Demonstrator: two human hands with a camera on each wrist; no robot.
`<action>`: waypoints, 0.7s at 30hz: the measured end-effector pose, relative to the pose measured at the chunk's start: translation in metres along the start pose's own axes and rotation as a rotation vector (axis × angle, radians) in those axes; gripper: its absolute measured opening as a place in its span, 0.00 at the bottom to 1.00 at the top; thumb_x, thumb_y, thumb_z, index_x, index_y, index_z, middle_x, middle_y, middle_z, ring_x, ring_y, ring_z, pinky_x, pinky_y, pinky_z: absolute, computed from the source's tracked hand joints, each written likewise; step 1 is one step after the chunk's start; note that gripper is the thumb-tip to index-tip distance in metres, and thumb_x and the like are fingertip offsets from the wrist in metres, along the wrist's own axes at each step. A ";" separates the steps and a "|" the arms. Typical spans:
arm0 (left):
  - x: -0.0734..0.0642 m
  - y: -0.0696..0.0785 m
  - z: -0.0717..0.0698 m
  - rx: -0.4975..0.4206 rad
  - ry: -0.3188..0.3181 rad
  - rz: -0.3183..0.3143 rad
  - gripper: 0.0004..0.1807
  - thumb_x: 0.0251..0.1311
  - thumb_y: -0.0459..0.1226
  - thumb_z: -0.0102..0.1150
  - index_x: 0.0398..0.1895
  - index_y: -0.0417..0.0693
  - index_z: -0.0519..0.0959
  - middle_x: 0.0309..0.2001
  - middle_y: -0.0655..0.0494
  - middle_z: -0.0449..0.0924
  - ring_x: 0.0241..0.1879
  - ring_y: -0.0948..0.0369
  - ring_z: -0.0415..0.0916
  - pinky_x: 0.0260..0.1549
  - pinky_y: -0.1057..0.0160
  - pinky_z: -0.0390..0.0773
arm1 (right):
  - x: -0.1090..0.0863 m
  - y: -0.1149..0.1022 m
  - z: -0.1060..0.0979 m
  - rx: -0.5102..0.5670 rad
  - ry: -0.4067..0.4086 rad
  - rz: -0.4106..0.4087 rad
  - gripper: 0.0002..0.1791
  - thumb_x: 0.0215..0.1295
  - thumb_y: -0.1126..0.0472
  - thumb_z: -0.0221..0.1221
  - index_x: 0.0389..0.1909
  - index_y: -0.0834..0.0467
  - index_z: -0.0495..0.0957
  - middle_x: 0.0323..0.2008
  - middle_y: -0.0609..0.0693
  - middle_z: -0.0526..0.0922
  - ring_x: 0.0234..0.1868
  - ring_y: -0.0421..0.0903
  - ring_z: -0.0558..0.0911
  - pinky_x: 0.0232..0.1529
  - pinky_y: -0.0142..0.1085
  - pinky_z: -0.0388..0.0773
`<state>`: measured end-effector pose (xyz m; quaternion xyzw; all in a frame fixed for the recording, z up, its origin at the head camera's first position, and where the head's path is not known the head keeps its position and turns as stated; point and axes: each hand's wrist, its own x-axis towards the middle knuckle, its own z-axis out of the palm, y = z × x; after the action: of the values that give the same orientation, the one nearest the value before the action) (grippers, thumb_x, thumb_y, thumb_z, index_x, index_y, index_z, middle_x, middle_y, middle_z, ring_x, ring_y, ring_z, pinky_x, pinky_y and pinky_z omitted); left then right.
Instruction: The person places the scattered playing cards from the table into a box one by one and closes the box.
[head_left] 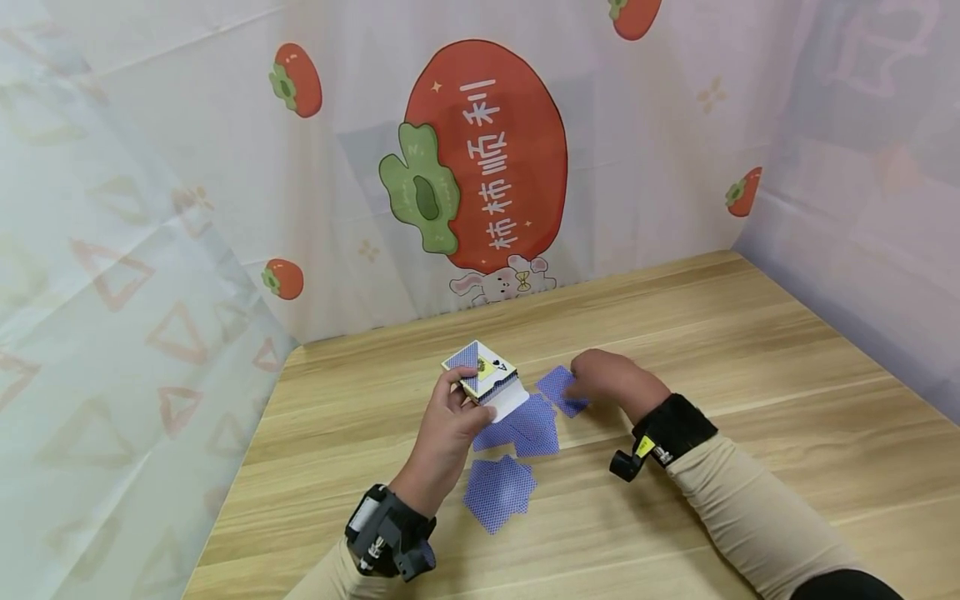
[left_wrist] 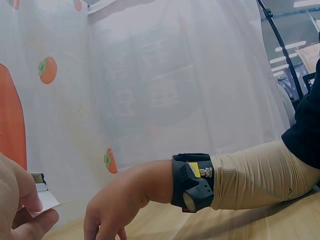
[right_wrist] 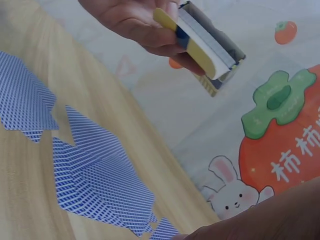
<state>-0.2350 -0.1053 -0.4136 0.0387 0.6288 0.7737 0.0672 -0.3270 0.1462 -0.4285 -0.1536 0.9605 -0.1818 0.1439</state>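
My left hand (head_left: pixel 450 417) grips a yellow and blue card box (head_left: pixel 483 375) above the table, its white flap hanging open. In the right wrist view the left hand (right_wrist: pixel 135 20) holds the box (right_wrist: pixel 205 42) with its open end tilted down to the right. My right hand (head_left: pixel 600 379) reaches down to a blue-backed card (head_left: pixel 562 390) lying flat on the table, fingertips touching its right edge. The left wrist view shows the right hand (left_wrist: pixel 115 210) with fingers pointing down at the wood. Several more blue-backed cards (head_left: pixel 517 433) lie face down between the hands.
The wooden table (head_left: pixel 750 350) is enclosed by white cloth walls printed with persimmons (head_left: pixel 483 158). Another small cluster of cards (head_left: pixel 498 492) lies nearer me, beside my left wrist. Black bands are worn on both wrists.
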 end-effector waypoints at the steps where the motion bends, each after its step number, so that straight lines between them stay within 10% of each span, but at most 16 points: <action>1: 0.000 0.000 0.000 0.000 0.001 -0.002 0.36 0.54 0.17 0.52 0.65 0.46 0.58 0.71 0.37 0.61 0.64 0.49 0.67 0.48 0.65 0.77 | 0.000 -0.002 0.002 -0.017 0.001 0.003 0.12 0.63 0.54 0.66 0.29 0.58 0.78 0.26 0.49 0.75 0.27 0.46 0.72 0.28 0.37 0.68; 11: 0.000 -0.001 0.000 -0.004 -0.006 -0.006 0.36 0.53 0.18 0.53 0.65 0.46 0.58 0.71 0.38 0.60 0.64 0.49 0.66 0.48 0.65 0.76 | -0.005 -0.021 0.015 -0.127 0.034 -0.033 0.37 0.56 0.49 0.72 0.62 0.66 0.75 0.49 0.60 0.77 0.47 0.54 0.76 0.46 0.50 0.78; 21: 0.000 0.001 0.002 -0.007 0.005 -0.002 0.35 0.53 0.17 0.53 0.64 0.47 0.59 0.69 0.38 0.62 0.62 0.51 0.69 0.46 0.65 0.77 | -0.007 -0.029 0.020 -0.109 0.056 -0.087 0.31 0.58 0.55 0.68 0.61 0.64 0.76 0.48 0.59 0.77 0.47 0.54 0.75 0.46 0.48 0.77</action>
<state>-0.2343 -0.1035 -0.4124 0.0358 0.6262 0.7760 0.0665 -0.3066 0.1168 -0.4329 -0.1974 0.9651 -0.1395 0.1004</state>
